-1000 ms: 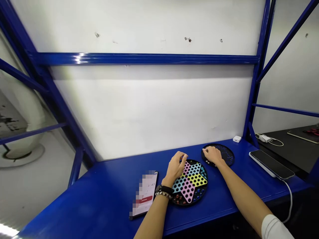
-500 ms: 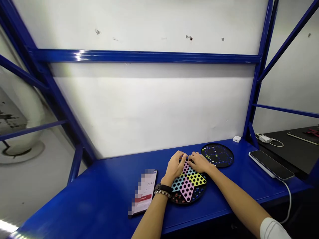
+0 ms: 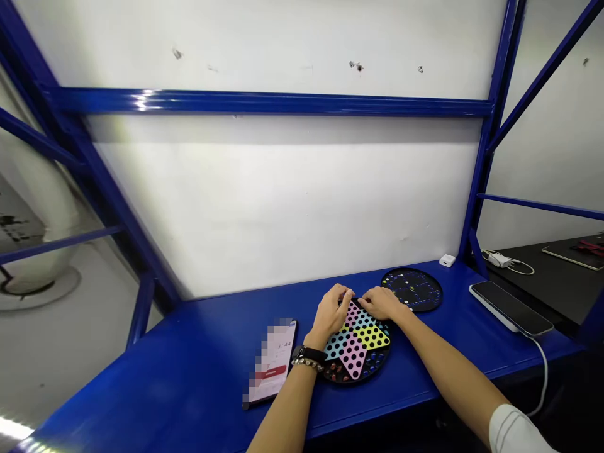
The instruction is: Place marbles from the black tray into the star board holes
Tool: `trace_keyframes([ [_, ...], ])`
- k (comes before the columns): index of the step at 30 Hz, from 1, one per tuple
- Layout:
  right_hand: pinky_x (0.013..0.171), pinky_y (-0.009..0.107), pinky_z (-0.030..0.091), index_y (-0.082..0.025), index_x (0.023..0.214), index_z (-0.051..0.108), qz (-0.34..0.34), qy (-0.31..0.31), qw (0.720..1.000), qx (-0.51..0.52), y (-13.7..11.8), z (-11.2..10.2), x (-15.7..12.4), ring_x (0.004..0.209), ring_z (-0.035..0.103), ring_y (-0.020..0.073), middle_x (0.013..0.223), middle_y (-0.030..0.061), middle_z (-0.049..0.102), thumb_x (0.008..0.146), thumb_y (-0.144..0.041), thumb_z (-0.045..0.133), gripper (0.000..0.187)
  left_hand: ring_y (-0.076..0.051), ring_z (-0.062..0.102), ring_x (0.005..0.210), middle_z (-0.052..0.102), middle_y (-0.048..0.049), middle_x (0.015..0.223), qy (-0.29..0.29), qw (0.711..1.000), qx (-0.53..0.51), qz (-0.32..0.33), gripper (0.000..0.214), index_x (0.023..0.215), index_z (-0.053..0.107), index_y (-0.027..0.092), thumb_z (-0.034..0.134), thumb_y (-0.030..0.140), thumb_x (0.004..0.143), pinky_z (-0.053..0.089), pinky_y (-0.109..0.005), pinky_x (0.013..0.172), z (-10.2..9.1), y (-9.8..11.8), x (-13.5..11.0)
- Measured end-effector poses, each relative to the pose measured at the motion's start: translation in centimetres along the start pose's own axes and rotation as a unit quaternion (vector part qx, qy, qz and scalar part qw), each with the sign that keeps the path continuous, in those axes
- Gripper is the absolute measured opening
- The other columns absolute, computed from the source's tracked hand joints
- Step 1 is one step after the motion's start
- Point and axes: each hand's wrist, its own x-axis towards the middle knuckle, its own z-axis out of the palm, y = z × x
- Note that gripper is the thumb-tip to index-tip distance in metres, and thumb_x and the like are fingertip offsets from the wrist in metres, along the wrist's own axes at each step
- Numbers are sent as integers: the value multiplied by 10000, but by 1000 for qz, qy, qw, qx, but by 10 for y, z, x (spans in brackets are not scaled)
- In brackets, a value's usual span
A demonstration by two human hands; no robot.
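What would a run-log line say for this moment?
left hand: at round black star-patterned checkers board | right hand: at its far edge

My bare left hand [image 3: 330, 313] and bare right hand [image 3: 381, 303] lie low in front of me, knuckles up and fingers curled inward, their fingertips just apart. My left forearm [image 3: 287, 402] angles up from the lower middle, a black wristband [image 3: 309, 353] and beaded bracelet [image 3: 307, 363] at the wrist. My right forearm [image 3: 448, 365] slants in from a white sleeve [image 3: 514, 432].
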Motion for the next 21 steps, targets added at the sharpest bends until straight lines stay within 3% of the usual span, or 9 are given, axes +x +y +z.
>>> trace_keyframes([
  [6, 656, 273, 343, -214, 785, 736, 104, 103, 989, 26, 30, -9, 4, 760, 653, 188, 824, 72, 743, 1052, -485, 323, 562, -210, 631, 865, 682, -48, 943, -9, 1000, -12, -3, 428, 920, 667, 227, 333, 476, 1019, 503, -341, 805, 0, 1, 0],
  [11, 713, 290, 346, -203, 787, 668, 192, 127, 973, 13, 68, -9, 1, 856, 626, 207, 893, 68, 712, 988, -388, 480, 332, -215, 637, 913, 687, -49, 985, -20, 999, 8, -28, 356, 936, 659, 221, 396, 453, 994, 503, -350, 832, 1, 1, -1],
  [14, 812, 320, 358, -201, 812, 652, 196, 132, 972, 14, 74, -4, 1, 993, 591, 235, 994, 79, 688, 959, -363, 519, 255, -253, 617, 1075, 689, -56, 1131, -88, 995, 36, -30, 325, 1058, 676, 236, 533, 496, 925, 490, -381, 924, 0, 1, -4],
  [17, 861, 340, 358, -207, 835, 644, 183, 142, 972, 47, 68, -1, 4, 1037, 569, 239, 1027, 78, 668, 962, -385, 514, 255, -312, 562, 1190, 667, -52, 1243, -177, 980, 85, -19, 484, 1152, 679, 274, 686, 599, 794, 456, -446, 996, -2, 2, -5],
  [21, 851, 324, 362, -210, 848, 647, 155, 144, 973, 89, 56, -4, 6, 1006, 579, 215, 1017, 61, 662, 967, -410, 523, 264, -327, 550, 1216, 659, -47, 1270, -195, 972, 123, -35, 542, 1167, 685, 290, 676, 668, 778, 432, -471, 1027, -2, 3, -5],
])
